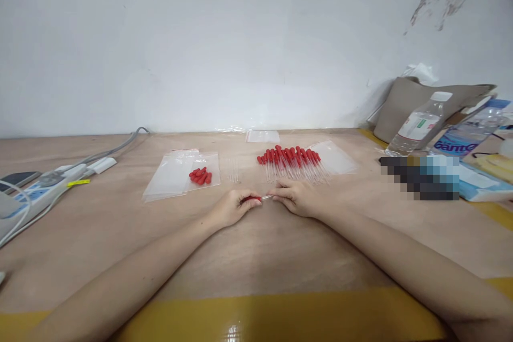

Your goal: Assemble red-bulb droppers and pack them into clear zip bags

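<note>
My left hand [234, 207] is closed around a small red rubber bulb [254, 199] at the middle of the wooden table [264, 256]. My right hand [295, 197] pinches the thin clear glass tube [266, 197] that meets the bulb, so both hands hold one dropper between them. Just beyond my right hand lies a row of several finished droppers with red bulbs [292, 159]. A few bare glass tubes [234, 171] lie beyond my left hand. Loose red bulbs [201, 176] rest on a clear plastic bag [176, 173] to the left.
A power strip with cables [44, 187] and a phone [18, 179] sit at the far left. Two water bottles [420, 125] and a grey bag [404, 107] stand at the right by the wall. More clear bags [334, 157] lie behind the droppers. Yellow tape [280, 315] edges the table front.
</note>
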{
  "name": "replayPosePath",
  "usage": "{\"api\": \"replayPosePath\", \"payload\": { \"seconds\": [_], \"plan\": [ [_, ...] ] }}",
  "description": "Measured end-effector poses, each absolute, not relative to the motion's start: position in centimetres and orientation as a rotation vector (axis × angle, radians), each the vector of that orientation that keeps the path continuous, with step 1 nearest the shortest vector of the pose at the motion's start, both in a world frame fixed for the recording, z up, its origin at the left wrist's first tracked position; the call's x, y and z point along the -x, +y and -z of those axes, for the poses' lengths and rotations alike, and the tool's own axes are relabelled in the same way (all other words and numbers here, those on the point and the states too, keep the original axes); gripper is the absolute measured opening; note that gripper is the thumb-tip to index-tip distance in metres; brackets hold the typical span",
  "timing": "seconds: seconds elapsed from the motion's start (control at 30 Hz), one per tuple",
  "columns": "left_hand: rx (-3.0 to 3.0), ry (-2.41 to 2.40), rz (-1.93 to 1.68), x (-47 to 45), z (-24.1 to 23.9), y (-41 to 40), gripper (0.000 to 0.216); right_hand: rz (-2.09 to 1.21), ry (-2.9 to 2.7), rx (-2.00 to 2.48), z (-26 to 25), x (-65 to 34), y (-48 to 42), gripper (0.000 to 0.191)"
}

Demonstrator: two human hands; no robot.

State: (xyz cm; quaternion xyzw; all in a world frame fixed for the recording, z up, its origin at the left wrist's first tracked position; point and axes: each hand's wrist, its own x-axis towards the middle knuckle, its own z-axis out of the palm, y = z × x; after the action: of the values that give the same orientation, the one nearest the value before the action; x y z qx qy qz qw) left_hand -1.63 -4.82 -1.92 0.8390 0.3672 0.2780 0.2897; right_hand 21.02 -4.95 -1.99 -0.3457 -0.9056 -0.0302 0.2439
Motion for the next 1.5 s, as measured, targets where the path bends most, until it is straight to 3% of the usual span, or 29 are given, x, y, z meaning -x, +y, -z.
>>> {"api": "replayPosePath", "payload": {
  "seconds": [0.23,0.53,1.0,1.17,1.5],
  "plan": [
    [-2.339,1.023,-0.741,1.5,1.8,-5.1,0.022,0.211,-2.489,1.001,1.8,-20.5,-5.7,0.026],
    [-2.326,1.03,-0.897,1.6,1.8,-4.6,0.021,-0.126,-2.187,1.049,2.3,-19.9,-5.6,0.019],
    [-2.411,0.993,-0.75,1.5,2.1,-4.8,0.023,0.126,-2.437,1.137,0.9,-19.0,-6.6,0.031],
    [-2.424,1.017,-0.82,1.4,2.1,-4.8,0.021,0.093,-2.427,1.272,0.4,-18.6,-6.9,0.03],
    [-2.461,1.051,-0.955,1.5,2.0,-4.7,0.022,0.066,-2.476,1.133,0.6,-19.1,-6.6,0.024]
  ]
}}
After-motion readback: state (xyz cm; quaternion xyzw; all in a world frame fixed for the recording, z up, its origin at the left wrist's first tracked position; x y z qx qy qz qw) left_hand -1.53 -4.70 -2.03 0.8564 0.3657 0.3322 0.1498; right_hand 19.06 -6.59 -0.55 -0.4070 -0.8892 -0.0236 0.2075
